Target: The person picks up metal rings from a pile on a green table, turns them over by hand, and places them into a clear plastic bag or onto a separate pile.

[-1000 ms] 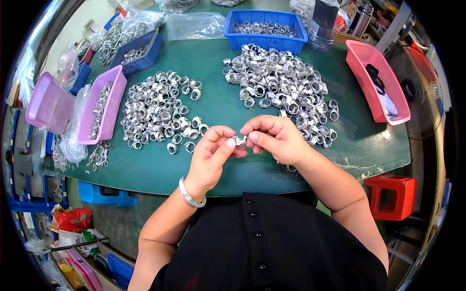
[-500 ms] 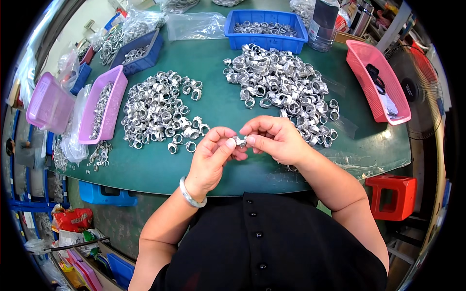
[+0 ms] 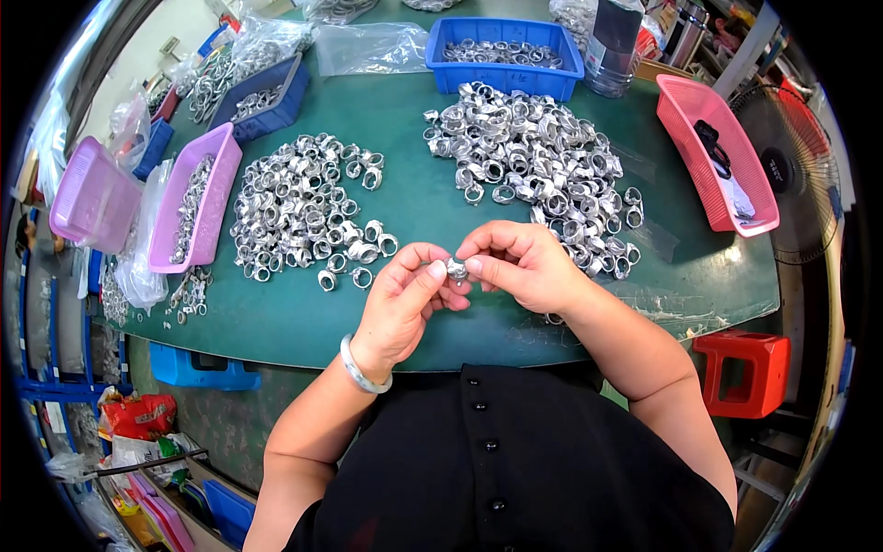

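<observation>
Between my two hands is a small silvery metal ring-shaped piece (image 3: 456, 269), held above the front part of the green table. My left hand (image 3: 409, 290), a pale bangle on its wrist, pinches the piece from the left with thumb and fingertips. From the right, my right hand (image 3: 520, 267) has its thumb and index finger closed on the same piece. The fingers cover part of it. Left of my hands lies a heap of similar metal rings (image 3: 290, 207). A larger ring heap (image 3: 524, 152) spreads beyond and behind my right hand.
A blue bin (image 3: 506, 85) of rings stands at the back, beside a large bottle (image 3: 612, 55). Pink baskets (image 3: 704, 147) (image 3: 216, 198) flank the heaps. Another blue bin (image 3: 285, 101) is at the back left. A fan (image 3: 782, 170) and a red stool (image 3: 743, 373) are at the right.
The metal piece has turned slightly between my fingertips, showing more of its rounded side. Both hands keep almost the same place; the heaps look unchanged.
</observation>
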### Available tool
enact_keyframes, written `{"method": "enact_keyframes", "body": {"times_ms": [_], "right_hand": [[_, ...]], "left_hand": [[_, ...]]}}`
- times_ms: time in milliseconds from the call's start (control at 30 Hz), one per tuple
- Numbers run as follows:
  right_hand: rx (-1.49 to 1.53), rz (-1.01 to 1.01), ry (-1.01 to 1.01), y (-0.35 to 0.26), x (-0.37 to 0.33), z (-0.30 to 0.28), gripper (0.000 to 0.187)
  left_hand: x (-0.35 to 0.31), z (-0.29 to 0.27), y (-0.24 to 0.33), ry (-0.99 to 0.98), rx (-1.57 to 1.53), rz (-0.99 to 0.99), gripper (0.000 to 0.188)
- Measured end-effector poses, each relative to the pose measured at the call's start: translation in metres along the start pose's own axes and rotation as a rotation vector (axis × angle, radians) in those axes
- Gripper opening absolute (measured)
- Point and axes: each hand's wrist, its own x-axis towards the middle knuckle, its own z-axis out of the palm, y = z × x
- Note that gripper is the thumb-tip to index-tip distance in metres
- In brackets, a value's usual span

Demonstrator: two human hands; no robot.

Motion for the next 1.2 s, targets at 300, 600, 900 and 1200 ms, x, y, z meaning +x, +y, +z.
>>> {"method": "enact_keyframes", "body": {"times_ms": [300, 600, 900, 1200], "right_hand": [[0.020, -0.007, 0.028, 0.003, 0.002, -0.001, 0.015], [-0.313, -0.281, 0.003, 0.008, 0.004, -0.003, 0.015], [-0.372, -0.314, -0.032, 0.005, 0.003, -0.005, 0.019], [-0.370, -0.322, -0.028, 0.004, 0.002, -0.004, 0.017]], "left_hand": [[-0.004, 0.005, -0.003, 0.011, 0.025, -0.028, 0.010], [-0.003, 0.005, -0.008, -0.009, 0.019, 0.025, 0.009], [-0.002, 0.006, -0.009, -0.005, 0.104, 0.070, 0.009], [-0.003, 0.005, -0.008, 0.000, 0.180, 0.082, 0.011]]}}
